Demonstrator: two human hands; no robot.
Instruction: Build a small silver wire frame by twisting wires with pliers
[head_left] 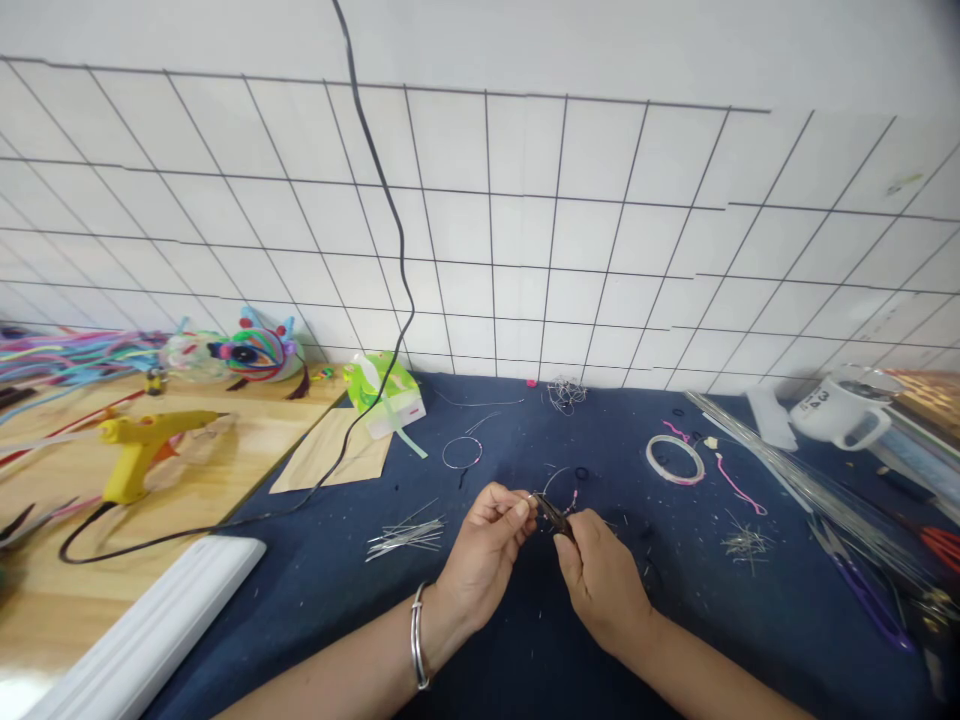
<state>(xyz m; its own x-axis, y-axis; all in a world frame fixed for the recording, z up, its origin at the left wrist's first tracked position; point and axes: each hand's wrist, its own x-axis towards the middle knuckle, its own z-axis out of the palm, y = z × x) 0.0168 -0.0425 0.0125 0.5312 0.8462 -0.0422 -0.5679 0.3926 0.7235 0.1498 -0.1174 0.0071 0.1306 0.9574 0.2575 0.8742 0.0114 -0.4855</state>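
Pliers (553,513) gripped in the right hand (609,588), tips right by the thin wire (553,476) the left hand (489,548) is pinching, so it's basically between both. Cut wires (405,537) lie just left, wire ring (444,449) beyond, yellow glue gun (133,455) way off left.

Glue gun (135,455) on board (251,460) far left, short wires (405,537) left of pliers (553,514); scissors (862,588) right on desk (315,610), mug (829,412) behind.
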